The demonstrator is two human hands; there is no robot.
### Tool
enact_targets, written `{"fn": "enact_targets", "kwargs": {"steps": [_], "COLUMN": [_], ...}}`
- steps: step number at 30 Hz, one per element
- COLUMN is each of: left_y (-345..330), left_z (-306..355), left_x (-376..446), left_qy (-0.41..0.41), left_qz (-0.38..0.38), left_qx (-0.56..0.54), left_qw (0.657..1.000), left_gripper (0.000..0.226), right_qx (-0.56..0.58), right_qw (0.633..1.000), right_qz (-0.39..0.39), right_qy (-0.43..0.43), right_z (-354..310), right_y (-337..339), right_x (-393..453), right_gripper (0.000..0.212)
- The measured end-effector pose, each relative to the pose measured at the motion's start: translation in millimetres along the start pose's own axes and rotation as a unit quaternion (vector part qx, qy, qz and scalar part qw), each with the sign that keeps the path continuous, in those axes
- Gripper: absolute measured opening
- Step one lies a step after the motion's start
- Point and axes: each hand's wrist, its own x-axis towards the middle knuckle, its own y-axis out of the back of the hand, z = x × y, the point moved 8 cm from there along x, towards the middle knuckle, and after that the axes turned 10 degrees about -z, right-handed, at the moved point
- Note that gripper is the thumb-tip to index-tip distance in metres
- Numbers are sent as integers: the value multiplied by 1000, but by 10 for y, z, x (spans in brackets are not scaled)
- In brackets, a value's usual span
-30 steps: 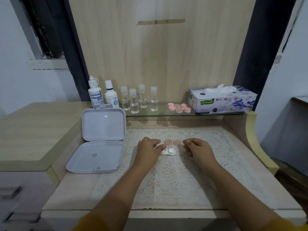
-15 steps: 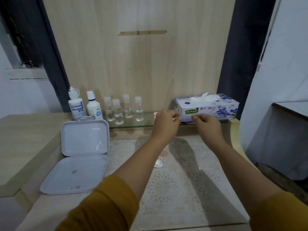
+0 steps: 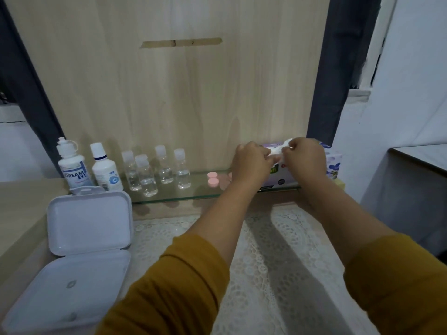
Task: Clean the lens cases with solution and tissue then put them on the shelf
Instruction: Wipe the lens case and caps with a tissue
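Observation:
Both my hands are raised over the tissue box (image 3: 335,166) at the right end of the glass shelf (image 3: 183,195). My left hand (image 3: 251,163) and my right hand (image 3: 303,157) each pinch the white tissue (image 3: 278,151) sticking out of the box top. Pink lens case caps (image 3: 212,178) lie on the shelf just left of my left hand. Two white solution bottles (image 3: 75,166) stand at the shelf's left end. The lens case on the lace mat is hidden behind my arms.
Several small clear bottles (image 3: 154,171) stand on the shelf between the solution bottles and the pink caps. An open white plastic box (image 3: 79,240) sits at the left on the table. A lace mat (image 3: 273,262) covers the table under my arms.
My hands left the lens case on the mat and rose to the tissue box. Both now pinch the tissue at its top. The camera tilted up and moved closer.

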Motion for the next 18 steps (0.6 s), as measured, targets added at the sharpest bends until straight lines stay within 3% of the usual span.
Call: {"fn": "enact_targets", "kwargs": {"steps": [3, 9, 14, 18], "left_y": [-45, -10, 3, 13], "left_z": [-5, 35, 67, 86], "left_x": [-1, -37, -53, -56], "left_qy": [-7, -14, -15, -13], "left_qz": [-14, -31, -39, -45], "left_qx": [45, 53, 68, 80], "left_qw": [999, 998, 997, 996], "left_gripper": [36, 31, 33, 33], "right_qx": [-20, 134, 343, 377], "right_qw": [999, 990, 934, 917], "right_qz": [-33, 6, 60, 114], "right_qy": [-16, -32, -84, -61], "right_z": [-13, -1, 83, 119], "right_y": [-8, 121, 187, 288], "right_x": [65, 82, 22, -80], "right_gripper": [21, 16, 17, 16]}}
